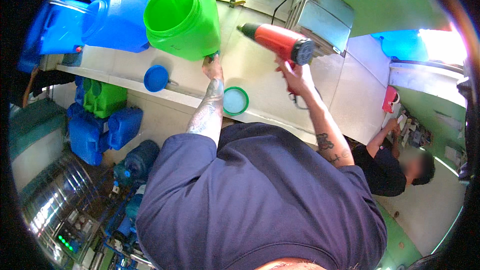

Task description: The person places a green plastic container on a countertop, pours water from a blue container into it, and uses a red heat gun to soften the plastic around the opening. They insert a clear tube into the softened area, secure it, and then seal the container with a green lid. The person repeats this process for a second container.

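The left hand point(214, 66) grips the lower edge of a green wide-mouth jerrycan point(184, 17), which lies tipped on its side at the far left of the white counter point(260, 70), its open mouth facing the camera. The right hand point(295, 72) has its fingers closed round the handle of a red heat gun point(277, 41), whose nozzle points left toward the can but stands apart from it. A green lid point(235, 101) lies near the counter's near edge, between the two forearms; a blue lid point(156, 78) lies further left, beside blue jerrycans point(112, 12). To do the heating well, I judge the left hand should keep the can steady and clear of the hot air, while the nozzle sweeps evenly rather than dwelling on one spot.
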`<action>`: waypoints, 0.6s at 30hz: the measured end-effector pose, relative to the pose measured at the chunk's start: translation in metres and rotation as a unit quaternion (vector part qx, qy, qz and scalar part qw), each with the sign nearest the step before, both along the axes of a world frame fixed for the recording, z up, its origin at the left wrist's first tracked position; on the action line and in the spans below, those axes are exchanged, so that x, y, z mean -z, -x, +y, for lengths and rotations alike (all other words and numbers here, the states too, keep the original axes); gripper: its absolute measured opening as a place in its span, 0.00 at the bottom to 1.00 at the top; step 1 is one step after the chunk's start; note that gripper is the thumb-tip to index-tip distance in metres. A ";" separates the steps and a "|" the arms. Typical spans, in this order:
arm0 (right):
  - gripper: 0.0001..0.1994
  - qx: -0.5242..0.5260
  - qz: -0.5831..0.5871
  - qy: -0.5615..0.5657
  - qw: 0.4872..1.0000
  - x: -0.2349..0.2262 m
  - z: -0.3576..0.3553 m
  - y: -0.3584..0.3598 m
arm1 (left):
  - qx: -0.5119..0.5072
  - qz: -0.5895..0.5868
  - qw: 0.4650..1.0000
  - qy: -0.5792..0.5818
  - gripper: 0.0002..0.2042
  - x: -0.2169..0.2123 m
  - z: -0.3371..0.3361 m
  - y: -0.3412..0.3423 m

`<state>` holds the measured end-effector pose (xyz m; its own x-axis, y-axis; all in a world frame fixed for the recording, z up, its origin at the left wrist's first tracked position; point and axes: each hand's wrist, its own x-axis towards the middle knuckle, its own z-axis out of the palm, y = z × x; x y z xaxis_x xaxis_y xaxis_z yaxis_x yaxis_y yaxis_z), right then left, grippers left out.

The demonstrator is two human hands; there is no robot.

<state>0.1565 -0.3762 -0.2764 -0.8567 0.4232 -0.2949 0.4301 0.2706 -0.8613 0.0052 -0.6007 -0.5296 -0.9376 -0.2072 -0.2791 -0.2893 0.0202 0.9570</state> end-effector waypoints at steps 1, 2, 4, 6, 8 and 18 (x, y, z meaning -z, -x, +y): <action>0.17 0.008 0.002 0.063 0.998 0.010 -0.014 0.000 | 0.008 0.025 1.000 0.007 0.24 -0.006 0.001 0.000; 0.18 0.018 0.017 0.124 0.992 0.018 -0.025 -0.001 | 0.015 0.040 0.999 0.010 0.24 -0.011 0.001 0.000; 0.22 0.050 0.007 0.228 0.972 0.032 -0.039 -0.005 | 0.034 0.036 0.999 -0.020 0.26 -0.020 -0.001 0.000; 0.23 0.048 -0.020 0.248 0.967 0.042 -0.048 -0.009 | 0.061 0.004 0.995 -0.078 0.29 -0.025 -0.006 0.002; 0.23 0.060 -0.042 0.266 0.961 0.050 -0.054 -0.011 | 0.071 -0.038 0.991 -0.111 0.31 -0.026 -0.012 0.004; 0.22 0.063 -0.048 0.263 0.962 0.066 -0.068 -0.014 | 0.089 -0.089 0.977 -0.170 0.28 0.009 -0.021 0.018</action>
